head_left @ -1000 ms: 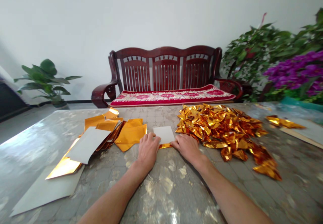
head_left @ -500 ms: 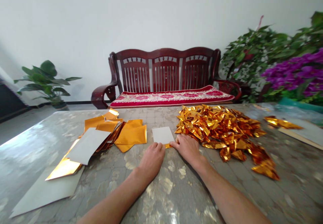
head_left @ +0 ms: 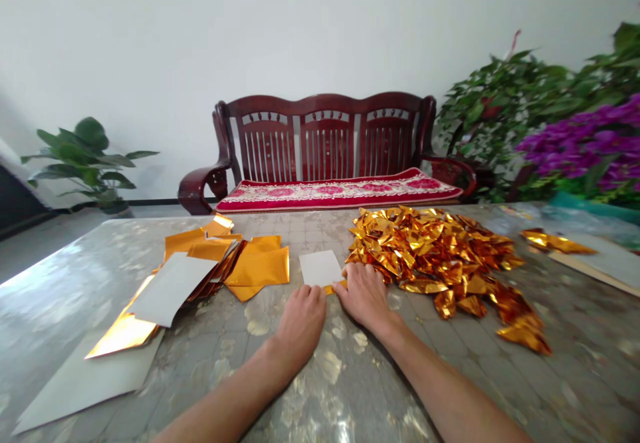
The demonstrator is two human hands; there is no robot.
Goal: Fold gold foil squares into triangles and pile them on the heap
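Observation:
A sheet of foil paper point(head_left: 320, 267) lies white side up on the table in front of me. A narrow gold strip shows folded over along its near edge. My left hand point(head_left: 303, 315) has its fingers curled together at the near left corner of that sheet, pressing the folded edge. On the near right corner rests my right hand point(head_left: 364, 296), its thumb against the gold strip and its fingers bent over the paper's right side. The hands partly hide the fold.
Loose gold foil sheets point(head_left: 257, 266) and a white-backed sheet point(head_left: 173, 286) lie left, over a grey card point(head_left: 90, 380). A heap of folded gold foil pieces point(head_left: 425, 246) spreads right. Beyond the table point(head_left: 280, 390) stands a wooden bench point(head_left: 325, 136); purple flowers point(head_left: 585, 143) are at right.
My right hand has shifted slightly to the left along the folded edge, and its fingers have spread a little. My left hand stays nearly where it was.

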